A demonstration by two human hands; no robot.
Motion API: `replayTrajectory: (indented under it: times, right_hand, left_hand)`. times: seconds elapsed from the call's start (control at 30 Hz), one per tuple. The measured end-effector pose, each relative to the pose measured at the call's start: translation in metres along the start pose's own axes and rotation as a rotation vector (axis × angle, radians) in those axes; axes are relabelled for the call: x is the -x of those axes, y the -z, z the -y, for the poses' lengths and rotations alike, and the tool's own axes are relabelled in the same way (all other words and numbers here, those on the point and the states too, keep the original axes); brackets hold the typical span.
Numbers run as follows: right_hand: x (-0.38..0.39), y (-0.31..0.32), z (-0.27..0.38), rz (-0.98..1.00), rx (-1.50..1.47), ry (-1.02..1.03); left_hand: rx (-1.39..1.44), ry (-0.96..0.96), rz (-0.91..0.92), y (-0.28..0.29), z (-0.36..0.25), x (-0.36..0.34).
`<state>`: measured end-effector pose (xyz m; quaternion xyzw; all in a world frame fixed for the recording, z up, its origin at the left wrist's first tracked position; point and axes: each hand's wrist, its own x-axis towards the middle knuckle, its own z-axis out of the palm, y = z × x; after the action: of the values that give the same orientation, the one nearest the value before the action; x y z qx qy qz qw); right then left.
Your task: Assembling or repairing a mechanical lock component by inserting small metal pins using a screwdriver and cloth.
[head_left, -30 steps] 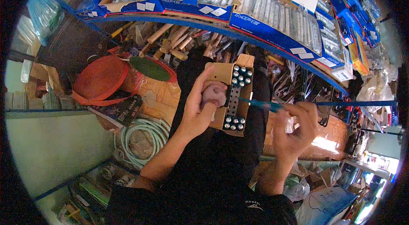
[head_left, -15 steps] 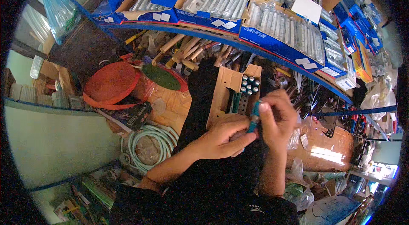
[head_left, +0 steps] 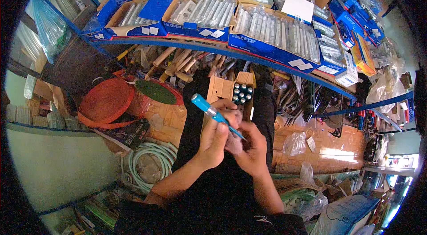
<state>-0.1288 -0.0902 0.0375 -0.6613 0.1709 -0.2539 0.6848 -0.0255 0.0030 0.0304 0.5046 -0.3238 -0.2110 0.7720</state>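
My left hand (head_left: 212, 145) is closed around a slim blue pen-shaped tool (head_left: 205, 105) with a clear middle section and a narrow tip. The tool slants, its thick end up and to the left, its tip toward my right hand (head_left: 252, 149). A greyish-pink cloth (head_left: 234, 143) is bunched between both hands below the tip, and my right fingers close on it. Just beyond my hands, an open brown carton (head_left: 221, 86) holds several upright dark teal cylinders with shiny ends (head_left: 242, 93). My left hand partly hides the carton.
Above, a blue-edged shelf (head_left: 195, 47) carries blue boxes (head_left: 275, 44) of wrapped metal pieces. Wooden handles (head_left: 178, 64) lie beneath it. At left are a red round basin (head_left: 106, 101) and a coiled pale green hose (head_left: 151, 164). Plastic bags (head_left: 307, 201) lie at lower right.
The blue tool has gone from upright between both hands to slanting in my left hand. My right hand has moved down and left onto the cloth. The view has shifted slightly.
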Motion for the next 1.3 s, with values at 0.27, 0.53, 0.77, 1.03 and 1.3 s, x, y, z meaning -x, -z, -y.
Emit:
replayTrajectory:
  times: [0.27, 0.53, 0.77, 1.03, 1.3]
  right_hand:
    - [-0.002, 0.029, -0.013, 0.177, 0.338, 0.419]
    - [-0.018, 0.023, 0.041, -0.279, 0.215, 0.274]
    - [-0.031, -0.002, 0.036, 0.125, 0.791, 0.493]
    - [-0.027, -0.009, 0.036, -0.047, 0.643, 0.294]
    - [-0.03, 0.006, 0.038, 0.097, 0.764, 0.458]
  left_hand:
    - [0.231, 0.045, -0.234, 0.023, -0.011, -0.029]
    - [0.191, 0.113, -0.17, 0.029, -0.016, -0.032]
    - [0.068, 0.087, -0.169, 0.025, -0.024, -0.025]
    - [0.041, 0.061, -0.052, 0.041, -0.024, -0.02]
    - [-0.536, -0.276, 0.151, 0.05, -0.063, -0.04]
